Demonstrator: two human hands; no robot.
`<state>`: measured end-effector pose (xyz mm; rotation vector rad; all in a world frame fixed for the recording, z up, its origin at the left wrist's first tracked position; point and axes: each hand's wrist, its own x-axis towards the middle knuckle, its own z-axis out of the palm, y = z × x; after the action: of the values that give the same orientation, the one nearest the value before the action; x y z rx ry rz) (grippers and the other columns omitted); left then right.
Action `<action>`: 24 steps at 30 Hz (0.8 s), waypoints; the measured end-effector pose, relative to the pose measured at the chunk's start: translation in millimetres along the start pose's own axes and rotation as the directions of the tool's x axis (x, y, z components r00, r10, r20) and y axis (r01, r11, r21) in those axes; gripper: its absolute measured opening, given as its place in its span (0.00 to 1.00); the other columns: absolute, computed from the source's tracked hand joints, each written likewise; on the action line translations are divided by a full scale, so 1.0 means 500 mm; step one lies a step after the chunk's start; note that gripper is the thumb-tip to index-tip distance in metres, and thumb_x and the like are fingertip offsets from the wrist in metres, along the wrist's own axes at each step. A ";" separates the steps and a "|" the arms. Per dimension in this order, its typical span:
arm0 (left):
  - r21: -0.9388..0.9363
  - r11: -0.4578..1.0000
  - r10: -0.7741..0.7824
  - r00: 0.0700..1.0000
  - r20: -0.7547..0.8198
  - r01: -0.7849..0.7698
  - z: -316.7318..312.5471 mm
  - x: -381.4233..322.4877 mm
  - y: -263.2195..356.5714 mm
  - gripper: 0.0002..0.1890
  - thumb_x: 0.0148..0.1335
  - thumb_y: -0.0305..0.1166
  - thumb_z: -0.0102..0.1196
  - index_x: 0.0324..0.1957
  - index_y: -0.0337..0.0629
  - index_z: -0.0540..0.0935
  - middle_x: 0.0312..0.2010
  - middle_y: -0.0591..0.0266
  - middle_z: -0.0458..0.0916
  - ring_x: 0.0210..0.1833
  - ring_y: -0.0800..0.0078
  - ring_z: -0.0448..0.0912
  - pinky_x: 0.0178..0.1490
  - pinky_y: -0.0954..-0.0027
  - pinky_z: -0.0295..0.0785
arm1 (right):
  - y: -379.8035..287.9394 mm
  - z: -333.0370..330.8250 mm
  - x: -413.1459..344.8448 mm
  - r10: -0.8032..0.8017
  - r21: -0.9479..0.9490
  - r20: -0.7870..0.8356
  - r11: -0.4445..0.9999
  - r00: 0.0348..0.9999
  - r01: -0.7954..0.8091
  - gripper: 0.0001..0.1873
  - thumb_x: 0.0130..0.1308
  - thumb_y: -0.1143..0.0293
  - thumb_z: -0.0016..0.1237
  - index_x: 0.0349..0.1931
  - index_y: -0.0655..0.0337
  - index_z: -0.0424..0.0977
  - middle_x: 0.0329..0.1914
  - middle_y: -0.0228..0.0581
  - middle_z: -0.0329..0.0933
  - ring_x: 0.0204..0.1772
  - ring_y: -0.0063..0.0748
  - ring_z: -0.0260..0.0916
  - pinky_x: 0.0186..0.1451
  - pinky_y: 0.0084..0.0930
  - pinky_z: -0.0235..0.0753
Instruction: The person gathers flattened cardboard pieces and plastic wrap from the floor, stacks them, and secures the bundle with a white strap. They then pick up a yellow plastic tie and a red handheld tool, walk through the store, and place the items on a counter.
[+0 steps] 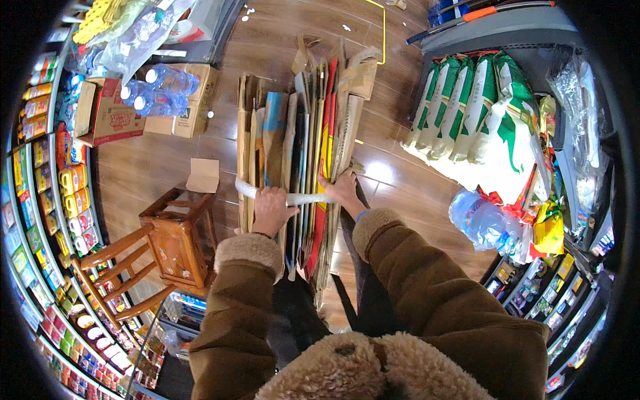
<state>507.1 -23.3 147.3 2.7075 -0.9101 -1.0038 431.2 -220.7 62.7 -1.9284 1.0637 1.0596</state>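
Observation:
A bundle of flattened cardboard boxes (305, 130) stands on edge on the wooden floor in front of me, with a strip of whitish wrap or cord (310, 199) lying across its upper edges. My left hand (270, 207) has its fingers closed over the strip near the bundle's left part. At the bundle's right side, my right hand (342, 188) presses on the outer sheets with the thumb spread over the strip's right end; whether its fingers grip the strip is partly hidden.
A wooden chair (175, 240) stands at the left beside stocked shelves. Water bottles (162, 90) rest on a cardboard box (200, 110) at the upper left. Green and white sacks (470, 110) and a large plastic bottle (475, 215) are at the right. A cardboard scrap (204, 175) is near the chair.

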 end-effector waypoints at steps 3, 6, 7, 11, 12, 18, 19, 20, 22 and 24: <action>0.001 0.998 -0.060 0.998 0.027 0.060 0.028 0.004 -0.027 0.24 0.45 0.52 0.68 0.31 0.39 0.83 0.28 0.54 0.81 0.37 0.57 0.79 0.52 0.56 0.68 | -0.005 0.041 0.006 -0.135 -0.108 -0.020 0.985 0.991 0.132 0.66 0.51 0.32 0.51 0.63 0.89 0.34 0.66 0.77 0.47 0.71 0.68 0.45 0.73 0.45 0.50; -0.042 0.997 -0.070 0.990 -0.123 0.065 0.028 -0.019 -0.045 0.23 0.44 0.48 0.68 0.34 0.39 0.82 0.33 0.54 0.81 0.43 0.56 0.78 0.56 0.52 0.65 | -0.014 0.041 -0.021 -0.222 0.107 -0.084 0.967 0.971 0.230 0.66 0.48 0.34 0.55 0.64 0.86 0.35 0.63 0.76 0.50 0.67 0.69 0.50 0.70 0.48 0.53; -0.053 0.995 -0.092 0.989 -0.112 0.087 0.029 -0.025 -0.049 0.23 0.44 0.47 0.68 0.36 0.41 0.81 0.35 0.55 0.80 0.46 0.58 0.77 0.58 0.49 0.63 | -0.016 0.032 -0.025 -0.249 0.166 -0.076 0.952 0.966 0.258 0.67 0.47 0.34 0.56 0.65 0.85 0.35 0.64 0.77 0.48 0.68 0.69 0.48 0.71 0.49 0.51; -0.020 0.985 -0.171 0.985 0.039 0.171 0.046 -0.010 -0.042 0.21 0.49 0.41 0.66 0.40 0.37 0.79 0.40 0.52 0.79 0.52 0.54 0.73 0.65 0.41 0.53 | 0.013 -0.033 -0.024 -0.370 0.193 0.138 0.920 0.919 0.341 0.63 0.52 0.35 0.51 0.67 0.81 0.34 0.71 0.74 0.36 0.75 0.64 0.36 0.75 0.41 0.45; 0.041 0.977 -0.211 0.973 0.093 0.208 0.050 -0.005 -0.039 0.18 0.51 0.40 0.65 0.39 0.37 0.79 0.40 0.53 0.79 0.54 0.54 0.72 0.66 0.37 0.50 | 0.028 -0.051 -0.026 -0.316 0.176 0.227 0.944 0.921 0.280 0.61 0.54 0.36 0.50 0.68 0.79 0.34 0.72 0.71 0.38 0.76 0.60 0.37 0.75 0.38 0.45; 0.187 0.933 -0.338 0.927 0.164 0.308 0.045 0.000 -0.009 0.16 0.54 0.38 0.61 0.42 0.40 0.80 0.44 0.61 0.79 0.56 0.61 0.71 0.64 0.27 0.48 | 0.086 -0.136 -0.058 -0.422 0.364 0.358 0.885 0.833 0.292 0.43 0.65 0.49 0.47 0.70 0.67 0.44 0.61 0.59 0.64 0.63 0.50 0.66 0.63 0.39 0.66; 0.201 0.926 -0.357 0.912 0.199 0.319 0.043 0.001 -0.001 0.16 0.55 0.39 0.61 0.42 0.41 0.80 0.44 0.62 0.78 0.56 0.62 0.71 0.64 0.27 0.48 | 0.101 -0.155 -0.062 -0.413 0.415 0.396 0.877 0.820 0.242 0.41 0.66 0.50 0.47 0.70 0.64 0.47 0.57 0.59 0.71 0.59 0.48 0.71 0.60 0.39 0.69; 0.234 0.919 -0.368 0.904 0.220 0.317 0.044 0.007 0.007 0.15 0.55 0.40 0.60 0.41 0.42 0.80 0.44 0.64 0.78 0.56 0.63 0.71 0.64 0.26 0.48 | 0.121 -0.178 -0.060 -0.499 0.247 0.364 0.866 0.786 0.435 0.34 0.66 0.53 0.47 0.64 0.66 0.56 0.50 0.55 0.75 0.53 0.46 0.74 0.56 0.38 0.71; 0.256 0.903 -0.414 0.861 0.295 0.346 0.051 0.019 0.024 0.22 0.57 0.44 0.61 0.48 0.41 0.77 0.49 0.60 0.75 0.61 0.61 0.67 0.64 0.26 0.46 | 0.189 -0.219 -0.074 -0.525 0.276 0.245 0.844 0.815 0.461 0.25 0.66 0.56 0.48 0.53 0.69 0.69 0.40 0.49 0.79 0.43 0.40 0.77 0.47 0.35 0.73; 0.236 0.886 -0.452 0.855 0.254 0.398 0.065 0.025 0.037 0.24 0.58 0.43 0.60 0.52 0.39 0.75 0.54 0.58 0.72 0.65 0.60 0.62 0.65 0.26 0.46 | 0.285 -0.277 -0.077 -0.409 0.362 0.162 0.871 0.898 0.331 0.20 0.66 0.58 0.48 0.45 0.69 0.74 0.35 0.45 0.79 0.37 0.35 0.76 0.41 0.33 0.74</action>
<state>485.2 -42.4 120.6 3.0389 -0.4431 -1.5246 337.1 -385.8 132.2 -1.6062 0.6481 0.8074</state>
